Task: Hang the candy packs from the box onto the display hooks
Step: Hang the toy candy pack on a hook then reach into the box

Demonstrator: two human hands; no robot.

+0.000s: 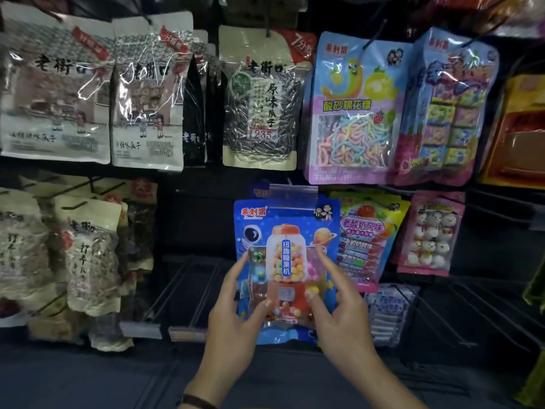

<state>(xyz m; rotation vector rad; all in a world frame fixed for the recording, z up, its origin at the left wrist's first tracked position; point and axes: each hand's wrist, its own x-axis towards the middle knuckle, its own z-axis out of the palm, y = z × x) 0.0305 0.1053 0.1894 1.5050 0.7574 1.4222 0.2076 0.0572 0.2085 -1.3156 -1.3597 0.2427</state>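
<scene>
A blue candy pack [287,231] with a red gumball-machine picture hangs upright in the middle of the display, under a clear price tag [293,196]. My left hand [236,314] touches its lower left part with thumb and fingertips. My right hand [339,308] touches its lower right part, index finger stretched up along the pack. Both hands have fairly straight fingers laid on the front of the pack. The hook that carries the pack is hidden behind the tag. No box is in view.
Seed bags [259,98] hang upper left and lower left. Pastel candy packs [354,113] hang upper right. A yoghurt-flavour pack [368,231] and a pink marshmallow pack [430,234] hang to the right. Bare black hooks [188,290] jut out lower left and lower right.
</scene>
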